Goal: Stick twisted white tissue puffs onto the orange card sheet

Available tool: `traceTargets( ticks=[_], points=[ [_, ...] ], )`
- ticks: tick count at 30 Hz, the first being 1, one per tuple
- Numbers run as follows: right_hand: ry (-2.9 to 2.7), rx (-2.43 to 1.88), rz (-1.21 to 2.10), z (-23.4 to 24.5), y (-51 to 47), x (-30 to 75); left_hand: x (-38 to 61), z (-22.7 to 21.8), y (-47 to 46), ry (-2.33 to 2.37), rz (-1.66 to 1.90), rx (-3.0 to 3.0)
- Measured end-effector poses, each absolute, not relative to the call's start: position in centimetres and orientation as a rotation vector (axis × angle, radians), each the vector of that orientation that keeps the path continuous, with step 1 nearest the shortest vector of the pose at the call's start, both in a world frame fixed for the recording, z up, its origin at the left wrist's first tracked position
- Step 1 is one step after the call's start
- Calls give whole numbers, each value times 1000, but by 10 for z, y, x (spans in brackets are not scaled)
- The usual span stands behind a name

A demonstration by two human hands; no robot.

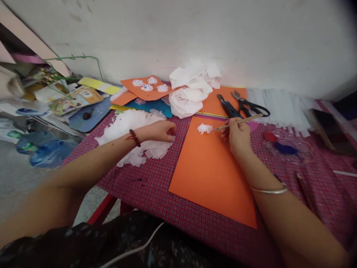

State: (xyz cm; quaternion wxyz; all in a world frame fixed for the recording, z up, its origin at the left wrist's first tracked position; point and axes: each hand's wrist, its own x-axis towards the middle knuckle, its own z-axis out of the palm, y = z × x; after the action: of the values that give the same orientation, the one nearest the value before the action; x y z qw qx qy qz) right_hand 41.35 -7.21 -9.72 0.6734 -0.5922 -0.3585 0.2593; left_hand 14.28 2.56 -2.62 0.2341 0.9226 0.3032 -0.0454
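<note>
My right hand [238,134] grips a slim paintbrush [247,119] like a pen. The brush's tip points left and meets or nearly meets the edge of a small white tissue tuft [205,128]. That tuft lies near the top of an orange paper sheet [212,170]. My left hand [163,131], fingers curled in, hovers at the right side of a heap of torn white tissue pieces [123,128]. What its fingers hold, if anything, is hidden. A dark beaded bracelet is on the left wrist, a metal bangle on the right.
Behind lie crumpled white tissue [191,91], orange paper with several speckled tufts [149,87], scissors [246,105] and a dark-handled cutter [226,106]. Right are a paint palette [286,147] with red and blue, and a dark phone-like slab [326,129]. Plastic bottles [49,151] lie at floor left.
</note>
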Motion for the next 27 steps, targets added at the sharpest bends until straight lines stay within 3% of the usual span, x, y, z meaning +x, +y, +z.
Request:
traceTargets(
  ticks=[7,16,27],
  points=[
    [-820,-1333,594,-96,-72,413,147,-30,31,859,-192,2318],
    [-807,-1299,619,-94,-73,412,155,-3,39,943,23,1973],
    [-853,-1330,687,-88,-75,410,189,-7,26,903,211,1739]
  ],
)
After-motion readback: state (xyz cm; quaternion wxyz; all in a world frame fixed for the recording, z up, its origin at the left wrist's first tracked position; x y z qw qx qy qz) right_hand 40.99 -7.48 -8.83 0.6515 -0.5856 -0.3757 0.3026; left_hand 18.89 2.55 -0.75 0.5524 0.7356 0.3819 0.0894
